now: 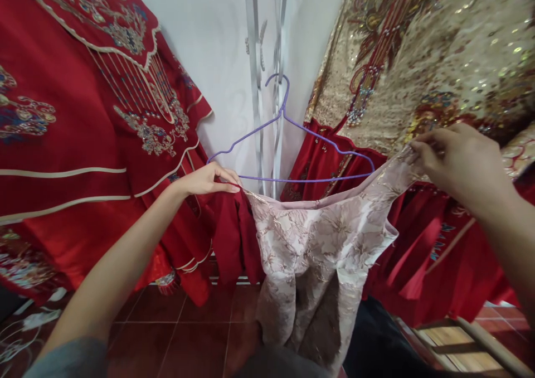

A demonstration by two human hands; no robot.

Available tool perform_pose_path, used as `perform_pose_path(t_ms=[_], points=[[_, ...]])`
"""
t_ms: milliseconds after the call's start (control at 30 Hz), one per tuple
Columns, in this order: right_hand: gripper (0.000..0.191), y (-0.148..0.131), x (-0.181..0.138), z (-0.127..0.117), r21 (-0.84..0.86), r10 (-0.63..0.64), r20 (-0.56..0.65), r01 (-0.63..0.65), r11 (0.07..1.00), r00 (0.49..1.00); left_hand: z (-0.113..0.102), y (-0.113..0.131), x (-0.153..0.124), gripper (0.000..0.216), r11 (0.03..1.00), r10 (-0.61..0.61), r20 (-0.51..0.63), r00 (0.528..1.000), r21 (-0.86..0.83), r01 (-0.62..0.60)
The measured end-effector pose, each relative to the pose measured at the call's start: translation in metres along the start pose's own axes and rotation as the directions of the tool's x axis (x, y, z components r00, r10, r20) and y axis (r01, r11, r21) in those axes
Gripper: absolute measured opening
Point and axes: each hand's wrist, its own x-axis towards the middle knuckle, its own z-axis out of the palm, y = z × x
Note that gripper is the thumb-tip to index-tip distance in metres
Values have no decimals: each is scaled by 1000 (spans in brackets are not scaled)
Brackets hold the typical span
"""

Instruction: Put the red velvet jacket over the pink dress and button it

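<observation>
A pale pink brocade dress [317, 238] with a raised floral pattern hangs between my two hands, its neckline stretched across. My left hand [213, 178] is closed on its left shoulder edge, where a dark red cloth [234, 236] also hangs; whether the two are joined I cannot tell. On the other side, my right hand [463, 160] pinches the dress's right shoulder strap, held higher than the left. Just behind the neckline, a purple hanger [259, 126] hangs by its hook from a white metal rack [253, 60], with nothing on its bar.
Red embroidered garments [83, 127] hang at the left. A gold sequined garment [422, 60] and red pleated cloth [422, 255] hang at the right. White cables [20, 336] lie lower left. A wooden frame [468, 344] stands lower right on the red tiled floor [167, 333].
</observation>
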Motion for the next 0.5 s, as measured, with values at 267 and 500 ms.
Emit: perform_pose_path(t_ms=[267,500], points=[[26,14,5,22,-128,9,99,4,992,995,1,5,-1,23,1000,-3,4,1000,-25,4],[33,11,6,22,-119,6,77,4,993,997,0,3,-1,25,1000,-7,22,1000,-17,7]])
